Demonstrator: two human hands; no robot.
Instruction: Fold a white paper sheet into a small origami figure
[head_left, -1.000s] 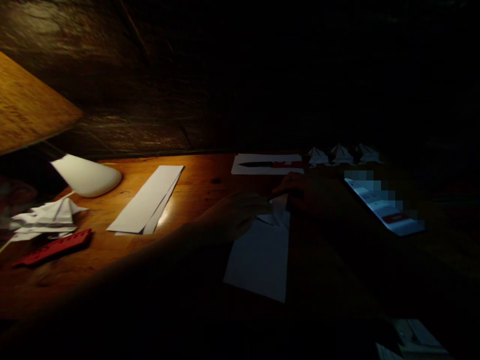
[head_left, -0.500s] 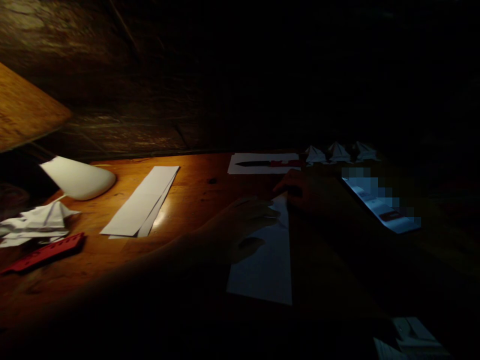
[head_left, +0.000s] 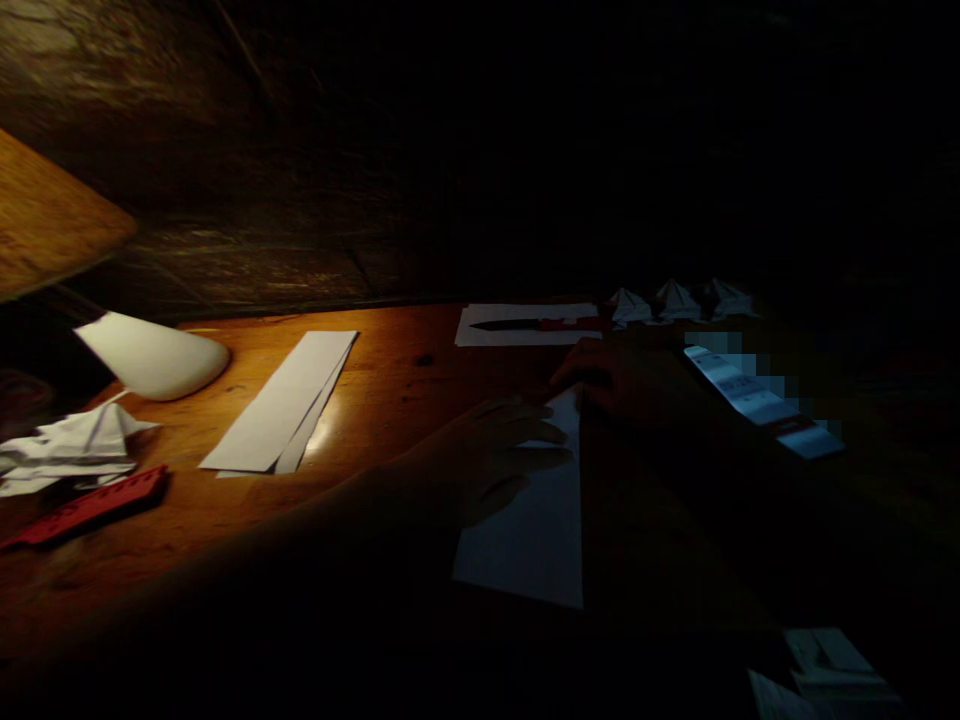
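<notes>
A long white paper strip (head_left: 525,550) lies on the dim wooden table in front of me. My left hand (head_left: 506,455) rests flat across it, fingers stretched out and slightly apart. At the strip's far, narrowed end, my right hand (head_left: 607,380) has its fingers bent around the paper's tip; its thumb is hard to make out in the dark. Beyond the hands, a knife (head_left: 536,325) with a black blade and red handle lies on a stack of white paper (head_left: 480,312).
Two overlapping paper strips (head_left: 285,410) lie left, near a lamp (head_left: 154,355). Folded paper (head_left: 82,445) and a red notched object (head_left: 90,508) sit far left. Small folded paper shapes (head_left: 675,300) line the back right, behind a lit phone (head_left: 750,395). More papers (head_left: 836,665) lie lower right.
Both hands stay almost where they were on the strip. My left fingers have shifted slightly to the right, and the view has tilted a little.
</notes>
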